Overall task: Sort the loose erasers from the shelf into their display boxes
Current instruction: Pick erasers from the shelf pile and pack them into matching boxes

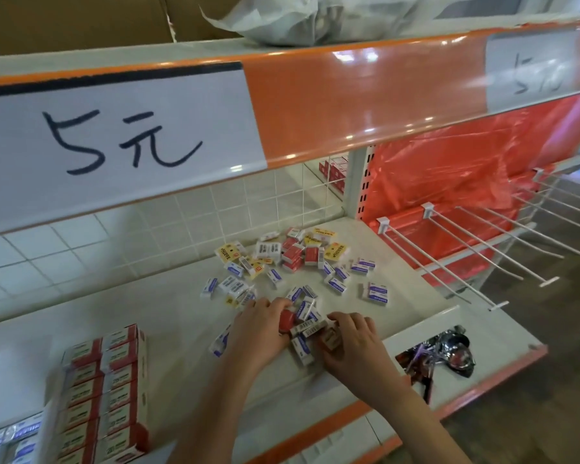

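Both hands, the left hand [260, 329] and right hand [355, 349], and their forearms are bare, without sleeves.

Glossy orange shelf edge [349, 105], paper price label [114, 139], crinkled red plastic sheet [449, 162].

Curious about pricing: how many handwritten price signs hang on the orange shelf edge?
2: left sign, reading 5元; right sign, blurred, farther along. Others may sit outside view.
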